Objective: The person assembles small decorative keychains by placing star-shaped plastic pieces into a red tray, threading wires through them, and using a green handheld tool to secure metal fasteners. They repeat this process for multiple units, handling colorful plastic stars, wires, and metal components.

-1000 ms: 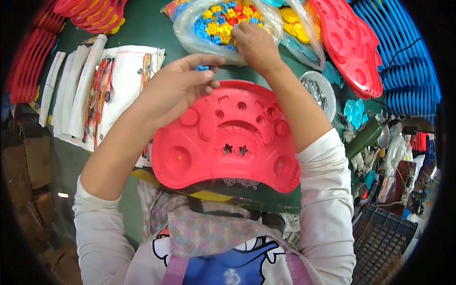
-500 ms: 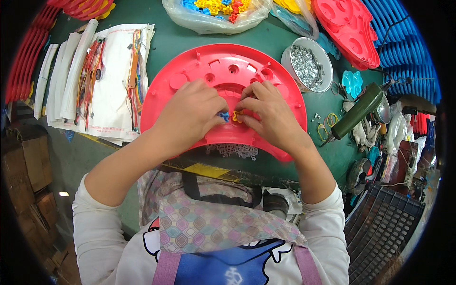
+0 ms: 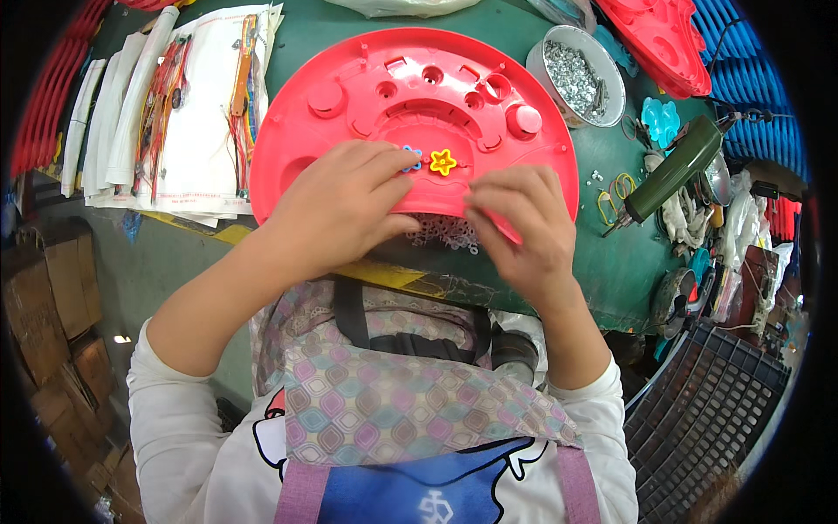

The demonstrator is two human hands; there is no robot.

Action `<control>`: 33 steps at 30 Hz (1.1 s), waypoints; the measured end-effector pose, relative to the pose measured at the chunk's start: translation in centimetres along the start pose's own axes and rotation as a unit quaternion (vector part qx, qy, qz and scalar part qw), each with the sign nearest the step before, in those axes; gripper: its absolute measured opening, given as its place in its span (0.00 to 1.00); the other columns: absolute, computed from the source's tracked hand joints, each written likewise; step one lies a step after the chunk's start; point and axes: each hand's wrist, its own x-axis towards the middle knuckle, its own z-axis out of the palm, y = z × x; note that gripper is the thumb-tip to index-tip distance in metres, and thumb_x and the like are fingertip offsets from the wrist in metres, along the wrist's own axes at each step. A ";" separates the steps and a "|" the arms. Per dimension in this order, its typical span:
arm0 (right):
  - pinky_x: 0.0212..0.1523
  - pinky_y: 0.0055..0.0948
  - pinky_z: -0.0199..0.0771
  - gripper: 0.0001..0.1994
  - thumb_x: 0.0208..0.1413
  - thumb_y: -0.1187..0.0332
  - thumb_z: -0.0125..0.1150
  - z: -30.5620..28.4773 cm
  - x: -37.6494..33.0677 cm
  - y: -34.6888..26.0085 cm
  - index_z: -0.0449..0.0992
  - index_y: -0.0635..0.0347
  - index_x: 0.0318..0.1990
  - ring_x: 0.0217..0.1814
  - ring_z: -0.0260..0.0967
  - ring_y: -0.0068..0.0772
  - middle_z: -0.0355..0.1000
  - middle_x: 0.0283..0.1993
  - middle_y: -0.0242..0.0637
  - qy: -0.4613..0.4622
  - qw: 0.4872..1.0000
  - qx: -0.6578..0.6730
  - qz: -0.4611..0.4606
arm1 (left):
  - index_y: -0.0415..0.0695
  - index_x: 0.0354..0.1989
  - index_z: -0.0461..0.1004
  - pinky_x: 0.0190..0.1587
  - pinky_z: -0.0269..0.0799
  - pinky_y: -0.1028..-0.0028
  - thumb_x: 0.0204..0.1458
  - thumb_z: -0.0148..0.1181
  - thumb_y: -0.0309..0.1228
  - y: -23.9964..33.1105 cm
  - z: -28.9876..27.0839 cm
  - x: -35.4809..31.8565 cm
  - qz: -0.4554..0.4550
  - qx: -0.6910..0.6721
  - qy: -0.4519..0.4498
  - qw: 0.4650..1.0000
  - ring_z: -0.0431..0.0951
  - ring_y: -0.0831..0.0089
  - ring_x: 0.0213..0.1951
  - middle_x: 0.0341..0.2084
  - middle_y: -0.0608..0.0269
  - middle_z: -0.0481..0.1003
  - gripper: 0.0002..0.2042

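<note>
A large red half-round plastic panel [image 3: 349, 96] lies on the bench, its posts and round hollows facing up. In its middle sit a yellow star-shaped piece [image 3: 443, 162] and, to the left, a blue star-shaped piece [image 3: 410, 158], partly hidden by my fingers. My left hand [image 3: 345, 194] rests over the panel's left part with fingers apart, its fingertips touching the blue star. Over the near right part is my right hand [image 3: 526, 214], slightly blurred, fingers bent and apart from the thumb; nothing shows in them. Small whitish pieces [image 3: 445, 232] lie by the panel's near edge.
A white bucket of small metal parts [image 3: 572, 79] stands at the back right. Nearby lie a dark green electric screwdriver [image 3: 672, 170] and a blue flower-shaped piece [image 3: 661, 120]. White sheets with wire bundles [image 3: 209, 105] cover the left. Blue and red parts are stacked around the bench.
My right hand has let go of the yellow star and moved right, toward the panel's near edge. My left fingers have spread at the blue star. The bench appears higher in the view.
</note>
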 end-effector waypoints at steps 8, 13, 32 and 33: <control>0.72 0.50 0.61 0.06 0.52 0.67 0.62 2.7 -2.9 -1.6 0.80 0.57 0.34 0.71 0.63 0.45 0.72 0.62 0.38 -0.066 0.978 -0.169 -0.103 | 0.40 0.40 0.75 0.38 0.78 0.63 0.52 0.66 0.28 4.5 -0.4 -1.5 -0.053 -0.011 0.082 0.995 0.81 0.60 0.39 0.38 0.56 0.77 0.09; 0.72 0.52 0.60 0.06 0.52 0.68 0.62 3.4 -2.9 -1.5 0.79 0.58 0.34 0.71 0.62 0.46 0.71 0.63 0.39 -0.082 0.972 -0.191 -0.108 | 0.43 0.36 0.73 0.25 0.75 0.67 0.54 0.66 0.27 5.9 4.3 -3.7 -0.151 -0.008 0.010 0.988 0.80 0.63 0.25 0.26 0.60 0.74 0.07; 0.74 0.54 0.56 0.06 0.51 0.68 0.59 3.7 -2.8 -2.5 0.78 0.58 0.33 0.71 0.62 0.47 0.70 0.65 0.40 -0.087 0.976 -0.190 -0.063 | 0.42 0.40 0.75 0.32 0.77 0.63 0.51 0.64 0.25 5.9 3.2 -4.6 -0.068 -0.081 0.150 0.983 0.79 0.58 0.33 0.35 0.59 0.76 0.09; 0.74 0.54 0.56 0.06 0.51 0.68 0.59 3.8 -2.7 -2.5 0.78 0.58 0.33 0.71 0.62 0.47 0.70 0.65 0.40 -0.093 0.974 -0.197 -0.064 | 0.42 0.42 0.76 0.34 0.77 0.63 0.51 0.64 0.25 5.8 2.3 -4.1 -0.075 -0.096 0.151 0.981 0.79 0.57 0.35 0.35 0.60 0.76 0.10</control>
